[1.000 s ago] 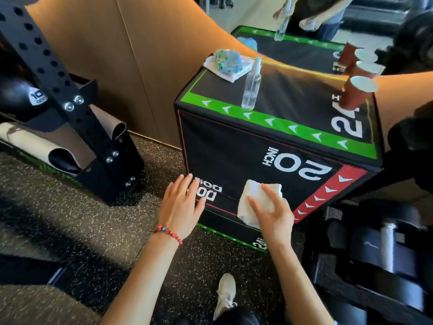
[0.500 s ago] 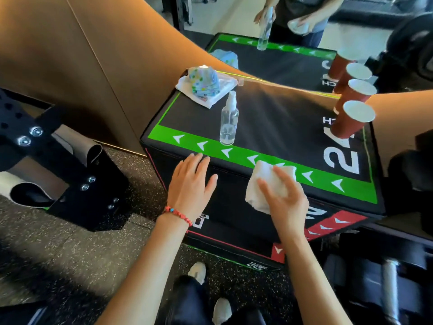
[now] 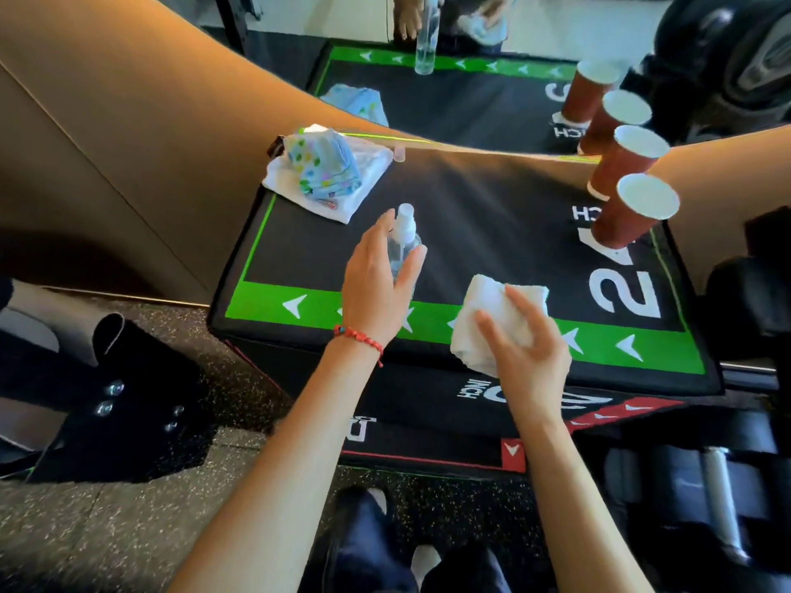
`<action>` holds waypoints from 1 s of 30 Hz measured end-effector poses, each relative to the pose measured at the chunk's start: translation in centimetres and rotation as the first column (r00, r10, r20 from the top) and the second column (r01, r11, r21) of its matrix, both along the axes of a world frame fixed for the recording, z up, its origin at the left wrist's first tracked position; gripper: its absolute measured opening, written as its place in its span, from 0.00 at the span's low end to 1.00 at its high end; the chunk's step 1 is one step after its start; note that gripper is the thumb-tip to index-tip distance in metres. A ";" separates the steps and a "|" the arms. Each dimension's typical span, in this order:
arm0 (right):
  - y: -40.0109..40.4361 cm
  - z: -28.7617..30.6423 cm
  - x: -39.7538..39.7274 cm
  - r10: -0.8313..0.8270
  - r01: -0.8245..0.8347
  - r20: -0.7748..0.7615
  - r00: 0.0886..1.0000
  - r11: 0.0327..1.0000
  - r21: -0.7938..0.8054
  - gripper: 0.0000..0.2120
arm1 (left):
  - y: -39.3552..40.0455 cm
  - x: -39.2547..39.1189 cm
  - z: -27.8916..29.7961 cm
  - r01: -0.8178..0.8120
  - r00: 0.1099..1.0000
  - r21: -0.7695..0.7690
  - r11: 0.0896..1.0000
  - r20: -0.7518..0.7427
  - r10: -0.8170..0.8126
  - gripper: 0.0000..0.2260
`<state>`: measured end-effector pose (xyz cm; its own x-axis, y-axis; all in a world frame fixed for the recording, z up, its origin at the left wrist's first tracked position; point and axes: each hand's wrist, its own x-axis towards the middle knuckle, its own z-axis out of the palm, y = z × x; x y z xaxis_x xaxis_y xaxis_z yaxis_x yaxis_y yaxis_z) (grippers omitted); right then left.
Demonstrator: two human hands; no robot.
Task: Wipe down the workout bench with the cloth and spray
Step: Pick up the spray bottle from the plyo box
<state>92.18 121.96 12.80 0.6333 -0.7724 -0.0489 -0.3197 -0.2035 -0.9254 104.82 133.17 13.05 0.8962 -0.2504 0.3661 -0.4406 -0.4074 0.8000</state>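
Speckled rubber gym flooring [image 3: 128,528] surrounds a black padded box [image 3: 492,233] with a green arrow band along its near edge, set against a tan wall with a mirror behind it. On the left hand [image 3: 376,284] the fingers are straight and slightly spread, reaching around a clear spray bottle [image 3: 404,237] that stands upright on the box top; whether they touch it cannot be told. A red beaded bracelet [image 3: 359,338] circles that wrist. On the right hand [image 3: 528,348] the fingers curl over a folded white cloth [image 3: 483,310], holding it at the box's near edge on the green band. Farther back, a patterned cloth [image 3: 321,164] lies on a white towel [image 3: 368,164] at the far left corner, and two red paper cups [image 3: 629,207] stand at the right
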 end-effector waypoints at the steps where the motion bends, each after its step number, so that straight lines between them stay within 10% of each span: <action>1: 0.1 0.0 0.2 -0.008 0.008 0.000 1.000 1.000 0.001 0.18 | -0.3 0.3 -0.2 -0.003 1.000 -0.040 0.999 -0.006 0.003 0.23; 8: 0.2 -0.4 1.5 -0.054 0.054 0.021 0.998 0.998 0.012 0.17 | -1.9 1.2 -0.6 -0.016 0.984 -0.267 0.964 -0.174 -0.032 0.08; 15: 0.4 -0.4 2.6 0.027 -0.029 0.050 0.998 0.999 0.039 0.16 | -0.8 0.3 0.7 -0.174 0.940 -0.521 0.835 -0.341 -0.016 0.18; 30: 4.7 -1.1 3.2 0.681 -0.682 0.066 0.729 0.731 -0.004 0.16 | 7.7 -10.6 -0.1 -0.660 0.751 -0.522 0.540 -0.452 0.481 0.27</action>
<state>95.43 126.70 11.73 0.9913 -0.1313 -0.0040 -0.0472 -0.3274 -0.9437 94.19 140.84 12.92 0.8357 0.5492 -0.0098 -0.0678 0.1209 0.9903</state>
